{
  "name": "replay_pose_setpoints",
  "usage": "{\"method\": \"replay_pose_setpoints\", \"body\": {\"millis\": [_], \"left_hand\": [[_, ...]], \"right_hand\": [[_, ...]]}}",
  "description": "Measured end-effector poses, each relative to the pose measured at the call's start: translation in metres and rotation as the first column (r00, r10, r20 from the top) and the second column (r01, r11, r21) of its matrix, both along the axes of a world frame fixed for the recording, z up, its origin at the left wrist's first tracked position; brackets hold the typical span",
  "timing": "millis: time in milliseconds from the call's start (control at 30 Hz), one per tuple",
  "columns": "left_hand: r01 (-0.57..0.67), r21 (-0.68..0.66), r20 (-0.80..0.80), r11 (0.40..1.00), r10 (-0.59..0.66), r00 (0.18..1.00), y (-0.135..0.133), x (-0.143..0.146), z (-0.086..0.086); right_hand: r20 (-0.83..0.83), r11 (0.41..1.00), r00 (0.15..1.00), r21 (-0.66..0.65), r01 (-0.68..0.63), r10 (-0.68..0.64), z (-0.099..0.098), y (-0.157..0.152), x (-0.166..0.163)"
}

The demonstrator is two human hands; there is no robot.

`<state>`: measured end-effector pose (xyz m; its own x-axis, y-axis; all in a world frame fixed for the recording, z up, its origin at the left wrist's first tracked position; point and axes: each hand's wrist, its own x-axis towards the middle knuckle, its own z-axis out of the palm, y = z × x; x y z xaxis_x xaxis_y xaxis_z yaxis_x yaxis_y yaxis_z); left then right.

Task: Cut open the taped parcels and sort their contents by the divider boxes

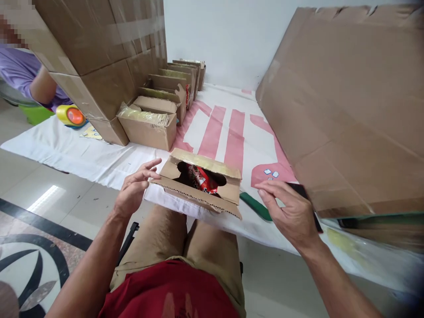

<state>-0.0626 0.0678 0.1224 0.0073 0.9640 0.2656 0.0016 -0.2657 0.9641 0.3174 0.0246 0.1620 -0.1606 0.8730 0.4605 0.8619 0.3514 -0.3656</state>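
Note:
In front of me a small cardboard box (228, 194) sits at the table's near edge, its long top flaps standing apart. Through a dark cut-out in its top, red printed packets (205, 179) show inside. My left hand (134, 185) is at the box's left end, fingers stretched and apart, fingertips at the flap's corner. To the right of the box, my right hand (288, 207) is held with thumb and fingertips pressed together, apart from the box. Whether anything is pinched there is too small to tell. Below those fingertips lies a long green object (256, 206).
Several small cardboard boxes (149, 132) stand in a row at the back left, beside tall stacked cartons (96, 57). A large carton (351, 110) fills the right. A yellow tape roll (71, 115) lies far left, near a person in a purple sleeve (20, 70). White-and-pink cloth (215, 132) covers the table.

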Motion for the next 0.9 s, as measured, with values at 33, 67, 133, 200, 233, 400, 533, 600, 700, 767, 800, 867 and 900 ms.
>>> {"method": "replay_pose_setpoints", "body": {"millis": [33,67,133,200,233,400,533,600,700,767,800,867,900], "left_hand": [[0.015,0.007,-0.005,1.0,-0.015,1.0,-0.001,-0.001,-0.001],[0.015,0.013,-0.032,1.0,-0.015,0.999,-0.001,-0.002,-0.001],[-0.007,0.024,-0.157,1.0,0.011,0.988,-0.001,0.0,-0.002],[-0.02,0.073,-0.336,0.997,0.044,0.941,-0.001,0.002,0.0],[-0.013,0.123,-0.426,0.992,0.065,0.902,-0.001,0.002,0.002],[0.207,0.365,-0.755,0.908,0.158,0.637,0.005,0.002,0.026],[0.509,0.367,-0.849,0.779,0.056,0.526,0.019,0.014,0.036],[0.613,0.336,-0.875,0.715,-0.004,0.484,0.024,0.022,0.036],[0.647,0.327,-0.901,0.689,0.022,0.433,0.027,0.028,0.037],[0.594,0.365,-0.899,0.717,0.106,0.425,0.023,0.027,0.04],[0.553,0.39,-0.891,0.736,0.152,0.427,0.021,0.026,0.042],[0.446,0.439,-0.867,0.78,0.236,0.439,0.015,0.023,0.042],[0.384,0.46,-0.851,0.801,0.273,0.449,0.012,0.023,0.041]], "right_hand": [[-0.01,0.998,0.999,0.03,-0.05,0.05,0.012,0.0,-0.012],[-0.006,0.993,0.994,0.041,-0.11,0.11,0.022,0.0,-0.026],[0.046,0.968,0.967,-0.015,-0.251,0.252,0.034,0.005,-0.055],[0.145,0.925,0.919,-0.164,-0.343,0.367,0.039,0.013,-0.079],[0.212,0.91,0.897,-0.242,-0.336,0.387,0.04,0.017,-0.089],[0.495,0.965,0.851,-0.257,-0.051,0.177,0.044,0.036,-0.107],[0.545,0.958,0.821,-0.286,-0.008,0.169,0.044,0.056,-0.1],[0.571,0.946,0.797,-0.326,0.001,0.196,0.044,0.064,-0.098],[0.613,0.945,0.761,-0.327,-0.002,0.214,0.046,0.065,-0.099],[0.636,0.947,0.74,-0.32,-0.006,0.219,0.05,0.062,-0.105],[0.647,0.944,0.727,-0.33,-0.005,0.23,0.052,0.06,-0.11],[0.671,0.934,0.7,-0.357,0.013,0.246,0.054,0.06,-0.12],[0.679,0.928,0.692,-0.371,0.032,0.247,0.053,0.062,-0.127]]}}
